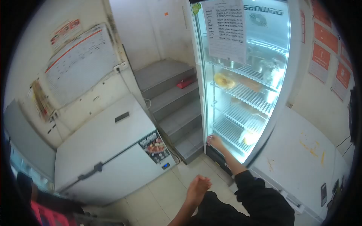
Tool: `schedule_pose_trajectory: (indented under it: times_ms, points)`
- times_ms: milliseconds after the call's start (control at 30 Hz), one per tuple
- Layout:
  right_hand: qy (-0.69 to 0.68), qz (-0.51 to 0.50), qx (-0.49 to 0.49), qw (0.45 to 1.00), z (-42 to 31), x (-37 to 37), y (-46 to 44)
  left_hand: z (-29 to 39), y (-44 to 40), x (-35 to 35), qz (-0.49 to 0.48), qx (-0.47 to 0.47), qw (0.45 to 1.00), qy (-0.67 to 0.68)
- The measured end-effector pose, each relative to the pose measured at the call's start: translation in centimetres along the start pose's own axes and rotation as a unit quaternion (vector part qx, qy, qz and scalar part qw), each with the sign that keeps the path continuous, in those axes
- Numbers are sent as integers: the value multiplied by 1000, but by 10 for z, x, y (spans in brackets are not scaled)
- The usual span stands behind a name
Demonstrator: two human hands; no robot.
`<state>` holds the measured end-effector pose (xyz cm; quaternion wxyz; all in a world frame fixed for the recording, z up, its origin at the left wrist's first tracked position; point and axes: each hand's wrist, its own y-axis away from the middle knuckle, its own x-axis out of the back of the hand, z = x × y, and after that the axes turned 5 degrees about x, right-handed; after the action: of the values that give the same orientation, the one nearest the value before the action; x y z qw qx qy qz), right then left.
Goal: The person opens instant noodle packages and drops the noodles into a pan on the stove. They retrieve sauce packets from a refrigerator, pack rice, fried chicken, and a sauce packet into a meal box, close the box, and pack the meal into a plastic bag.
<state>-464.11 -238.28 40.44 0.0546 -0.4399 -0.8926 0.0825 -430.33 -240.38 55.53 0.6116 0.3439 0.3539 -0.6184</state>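
Note:
A tall lit display fridge [203, 86] stands ahead of me, with a handwritten sheet [226, 34] on its glass. My right hand [214, 141] reaches out to the lower left edge of the fridge door, its fingers curled at that edge. Behind the glass, wire shelves [254, 96] carry a bag of yellowish food [224, 80], metal containers [260, 64] and a pale wrapped item [247, 137] low down. Close to my body, my left hand [198, 186] hangs over the tiled floor with curled fingers. Nothing shows in it.
A white chest freezer [109, 169] at left bears a phone [121, 117]. Grey steps [171, 103] rise between it and the fridge, with a red item [184, 83] on one. Another white freezer top [301, 150] stands at right. A pink crate [52, 215] is at lower left.

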Motion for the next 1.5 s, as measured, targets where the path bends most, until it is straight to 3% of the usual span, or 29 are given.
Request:
schedule_pose_trajectory:
  times_ms: [33, 67, 100, 200, 233, 300, 333, 400, 500, 533, 600, 633, 700, 800, 867, 933, 1000, 1067, 1133, 1200, 1300, 1367, 1433, 1500]
  points:
    - [142, 39, 61, 987, -35, 10, -40, 28, -13, 19, 45, -16, 998, -49]
    - [204, 87, 62, 973, -68, 15, -74, 53, -26, 41, 89, -33, 991, -94]
    - [270, 146, 150, 940, -56, 28, -126, 77, -37, 63, 109, -37, 980, -163]
    - [333, 296, 262, 856, -110, 26, -218, 146, -63, 124, 183, -35, 920, -344]
    - [332, 309, 258, 853, -119, 15, -240, 164, -73, 139, 175, -28, 919, -352]
    - [369, 392, 297, 789, -137, -16, -273, 202, -84, 167, 272, -74, 897, -340]
    - [384, 437, 262, 770, -142, -33, -286, 219, -85, 182, 266, -60, 899, -343]
    - [367, 477, 224, 766, -137, -42, -302, 253, -95, 214, 315, -101, 890, -314]
    - [315, 564, 232, 727, -138, -45, -312, 310, -115, 226, 310, -35, 863, -397]
    - [274, 562, 215, 750, -139, -44, -313, 324, -131, 233, 325, -82, 873, -355]
    - [179, 578, 167, 778, -141, -52, -312, 353, -158, 222, 290, -67, 877, -377]
    - [186, 597, 158, 764, -141, -65, -310, 373, -173, 212, 262, -76, 879, -391]
    - [199, 638, 220, 710, -141, -88, -306, 422, -195, 217, 174, -27, 876, -449]
    - [215, 702, 237, 637, -134, -139, -278, 483, -239, 223, -42, 25, 823, -565]
    - [150, 694, 190, 679, -149, -185, -238, 505, -280, 213, -150, 20, 778, -609]
    - [221, 747, 211, 591, -118, -202, -201, 506, -325, 194, -234, 11, 745, -625]
    - [16, 741, 266, 617, -134, -232, -157, 490, -367, 151, -321, -40, 712, -623]
    - [-17, 720, 301, 625, -129, -252, -107, 455, -398, 109, -356, -217, 667, -617]
    - [-19, 826, 287, 485, -140, -273, -78, 410, -430, 76, -353, -315, 613, -633]
    - [145, 819, 233, 504, -116, -279, -10, 360, -466, 43, -323, -427, 579, -615]
    - [171, 732, 286, 594, -124, -292, 54, 284, -510, 6, -294, -450, 591, -601]
    - [208, 742, 250, 586, -140, -289, 74, 244, -532, -13, -258, -422, 599, -629]
    - [248, 761, 205, 564, -157, -286, 89, 215, -548, -21, -238, -456, 514, -686]
    - [291, 793, 170, 508, -173, -283, 101, 199, -562, -16, -244, -498, 472, -685]
